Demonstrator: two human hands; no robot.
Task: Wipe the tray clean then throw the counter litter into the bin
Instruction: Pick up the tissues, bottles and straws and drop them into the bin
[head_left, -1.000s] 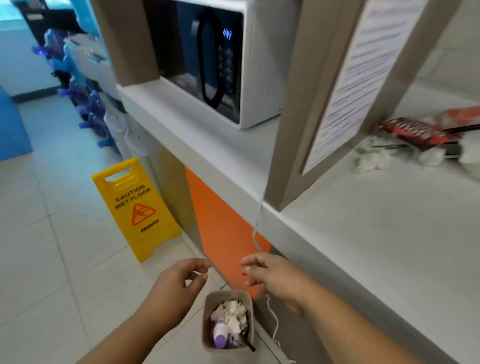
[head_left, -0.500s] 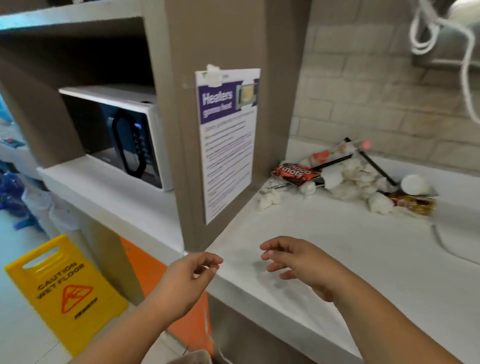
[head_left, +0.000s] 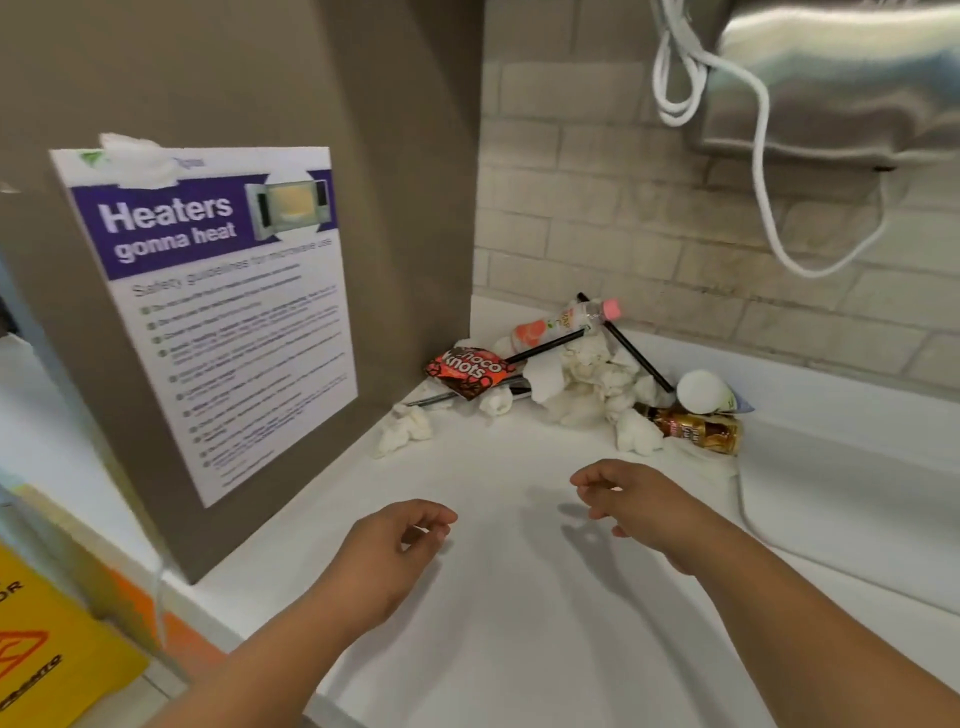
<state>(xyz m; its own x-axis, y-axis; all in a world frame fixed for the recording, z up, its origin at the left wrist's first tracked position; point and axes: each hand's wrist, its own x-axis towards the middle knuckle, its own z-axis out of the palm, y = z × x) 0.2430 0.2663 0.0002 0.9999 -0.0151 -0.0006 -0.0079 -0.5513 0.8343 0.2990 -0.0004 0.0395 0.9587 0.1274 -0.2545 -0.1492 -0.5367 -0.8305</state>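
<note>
Head view: litter pile (head_left: 587, 379) lies heaped just right of the microwave notice (head_left: 218, 312). Left hand (head_left: 384, 551) and right hand (head_left: 639, 504) hang right of it too, fingers loosely curled, empty, probably ready to grab.

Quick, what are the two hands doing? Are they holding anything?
Left hand: open, fingers loosely curled, holding nothing.
Right hand: open, fingers loosely curled, holding nothing.

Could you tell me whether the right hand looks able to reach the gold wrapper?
Probably yes: the right hand hovers empty above the counter, and the gold wrapper lies just beyond it, its near side uncovered.
</note>
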